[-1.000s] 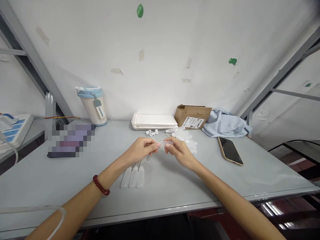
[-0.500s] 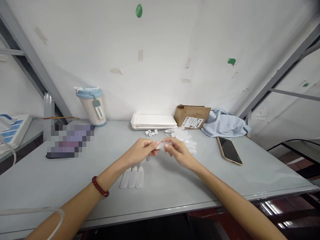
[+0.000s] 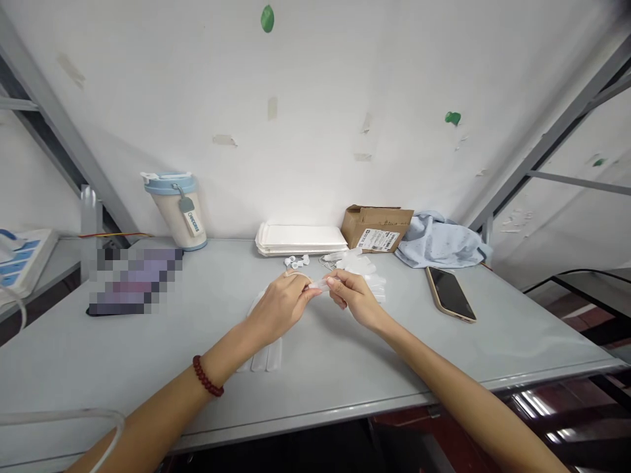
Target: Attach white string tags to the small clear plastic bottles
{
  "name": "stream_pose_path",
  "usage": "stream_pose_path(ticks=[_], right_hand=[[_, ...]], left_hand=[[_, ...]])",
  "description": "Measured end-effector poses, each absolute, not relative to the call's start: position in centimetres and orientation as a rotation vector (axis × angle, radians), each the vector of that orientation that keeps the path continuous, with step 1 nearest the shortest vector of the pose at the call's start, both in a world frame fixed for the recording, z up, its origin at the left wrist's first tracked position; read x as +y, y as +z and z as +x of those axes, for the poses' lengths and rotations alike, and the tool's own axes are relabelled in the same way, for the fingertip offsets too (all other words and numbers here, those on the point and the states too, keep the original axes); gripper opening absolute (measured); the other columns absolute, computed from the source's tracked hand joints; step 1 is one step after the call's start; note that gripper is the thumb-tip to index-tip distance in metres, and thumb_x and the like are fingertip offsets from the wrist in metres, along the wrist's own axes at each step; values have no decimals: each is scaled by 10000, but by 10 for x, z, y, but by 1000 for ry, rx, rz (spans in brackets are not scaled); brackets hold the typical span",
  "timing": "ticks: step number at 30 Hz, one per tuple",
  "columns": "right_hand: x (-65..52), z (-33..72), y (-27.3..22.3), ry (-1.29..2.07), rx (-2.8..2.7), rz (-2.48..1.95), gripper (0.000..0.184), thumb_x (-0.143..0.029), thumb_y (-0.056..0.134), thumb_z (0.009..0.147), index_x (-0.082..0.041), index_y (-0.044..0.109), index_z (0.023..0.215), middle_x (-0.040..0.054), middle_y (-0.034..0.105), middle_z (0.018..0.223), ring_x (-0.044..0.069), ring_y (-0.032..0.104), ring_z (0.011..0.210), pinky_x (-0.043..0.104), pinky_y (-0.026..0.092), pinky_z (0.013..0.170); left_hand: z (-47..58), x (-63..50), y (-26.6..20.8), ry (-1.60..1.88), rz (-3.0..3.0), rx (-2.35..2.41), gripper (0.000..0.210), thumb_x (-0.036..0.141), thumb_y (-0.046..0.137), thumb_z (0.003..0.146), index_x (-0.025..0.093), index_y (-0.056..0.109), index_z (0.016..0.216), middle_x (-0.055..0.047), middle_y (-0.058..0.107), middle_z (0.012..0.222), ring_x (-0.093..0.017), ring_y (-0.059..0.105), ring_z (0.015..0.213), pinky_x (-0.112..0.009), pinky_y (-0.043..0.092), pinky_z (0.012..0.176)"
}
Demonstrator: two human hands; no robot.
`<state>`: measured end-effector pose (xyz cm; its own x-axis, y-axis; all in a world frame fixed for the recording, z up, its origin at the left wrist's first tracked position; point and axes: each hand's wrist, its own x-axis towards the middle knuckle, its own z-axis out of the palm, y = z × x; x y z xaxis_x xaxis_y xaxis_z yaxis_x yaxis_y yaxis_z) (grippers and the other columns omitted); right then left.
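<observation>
Between my two hands is a small translucent plastic tube [image 3: 323, 284]. My left hand [image 3: 280, 303] is closed with thumb and fingers at its left end. A thin white cord [image 3: 300, 274] arches over those fingers; where it ends is hidden. My right hand [image 3: 355, 295] pinches the tube's right end. Similar translucent tubes [image 3: 267, 356] lie side by side on the table, partly covered by my left hand and wrist. Behind my right hand is a loose pile of more translucent pieces [image 3: 357, 263]. Several small white caps [image 3: 296, 261] sit just beyond my left hand.
Along the wall stand a tumbler [image 3: 175, 213], a stack of white flat packs [image 3: 302, 238], a cardboard box [image 3: 377, 228] and a crumpled blue cloth [image 3: 438, 242]. A phone [image 3: 451, 293] lies at the right on the grey table [image 3: 355, 387]. A white cable [image 3: 64, 415] crosses the lower left.
My left hand has turned over, its back now upward, and covers more of the tubes lying below. The white cord now shows over its fingers. My right hand still grips the tube.
</observation>
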<state>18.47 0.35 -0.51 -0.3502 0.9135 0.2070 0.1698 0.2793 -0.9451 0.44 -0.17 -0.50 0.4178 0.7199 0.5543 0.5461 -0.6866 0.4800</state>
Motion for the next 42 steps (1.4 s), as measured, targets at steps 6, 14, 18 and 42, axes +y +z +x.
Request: stream_pose_path(ticks=[6, 14, 18, 42], right_hand=[[0, 187, 2, 815, -1925, -941, 312, -430, 442, 872, -162, 585, 944, 1, 518, 669, 116, 467, 618, 241, 369, 556], [5, 195, 4, 1146, -1929, -927, 330, -446, 434, 874, -159, 582, 806, -32, 408, 578, 94, 370, 518, 238, 341, 505], [10, 197, -3, 1286, -1843, -946, 340, -455, 456, 859, -149, 581, 777, -53, 331, 520, 89, 308, 484, 236, 294, 467], [85, 252, -11, -138, -1948, -1338, 268, -255, 404, 890, -212, 621, 1041, 83, 653, 958, 253, 531, 917, 398, 371, 820]], left_hand=[[2, -5, 8, 807, 1816, 1067, 448, 523, 384, 853, 161, 607, 714, -18, 596, 671, -142, 539, 636, -245, 417, 566], [5, -9, 10, 780, 1883, 1087, 451, 501, 405, 847, 162, 562, 594, 21, 486, 531, -106, 425, 506, -233, 334, 497], [6, -8, 4, 899, 2382, 1040, 437, 372, 401, 890, 173, 465, 506, 19, 442, 498, -115, 413, 531, -256, 355, 577], [-22, 20, 2, 840, 2374, 1402, 239, 313, 439, 840, 195, 638, 900, -52, 668, 862, -208, 566, 839, -296, 442, 682]])
